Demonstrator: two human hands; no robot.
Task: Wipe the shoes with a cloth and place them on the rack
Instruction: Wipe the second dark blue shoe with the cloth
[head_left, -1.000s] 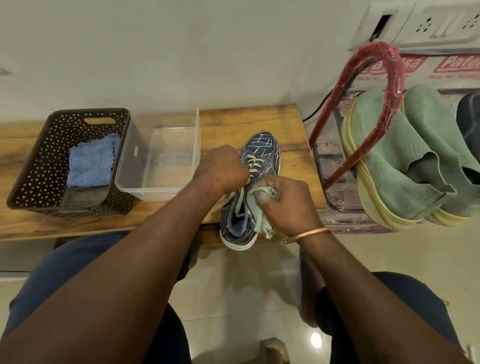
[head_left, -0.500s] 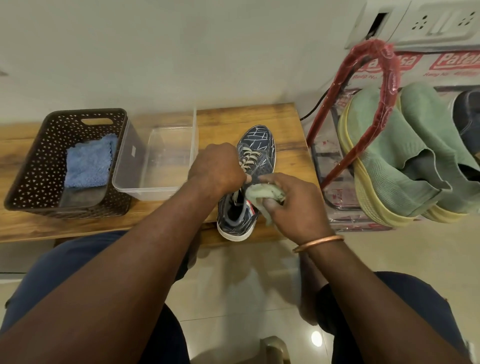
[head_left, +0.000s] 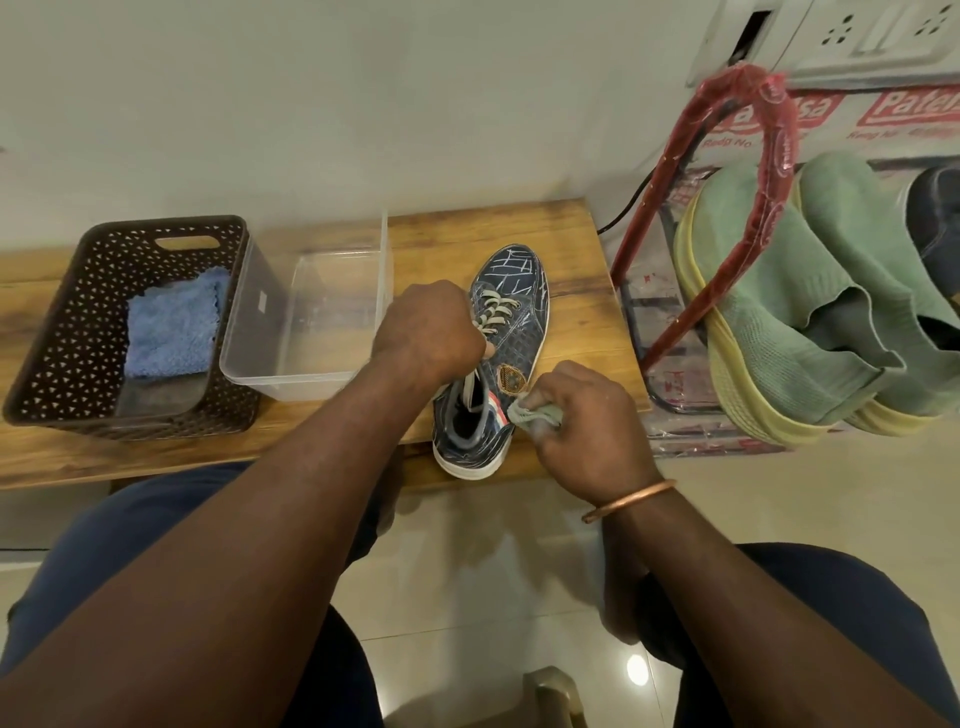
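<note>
A green cloth (head_left: 532, 414) is pinched in the right grip (head_left: 592, 431) and pressed on the heel side of the shoe (head_left: 514, 317), just left of it. Slightly farther, the shoe is held at its laced part by the left grip (head_left: 428, 332). The shoe is laid on the surface (head_left: 576, 249), long axis pointed away, toe far. The rack (head_left: 696, 306) is found right of the right grip, judged the nearer one.

I saw the navy shoe (head_left: 519, 291) upright on the bench (head_left: 576, 244) edge, toe away from me, pale laces loose. A bunched green cloth (head_left: 535, 415) pressed its right side near the heel. Green shoes (head_left: 769, 312) sat on the red rack (head_left: 782, 150).
</note>
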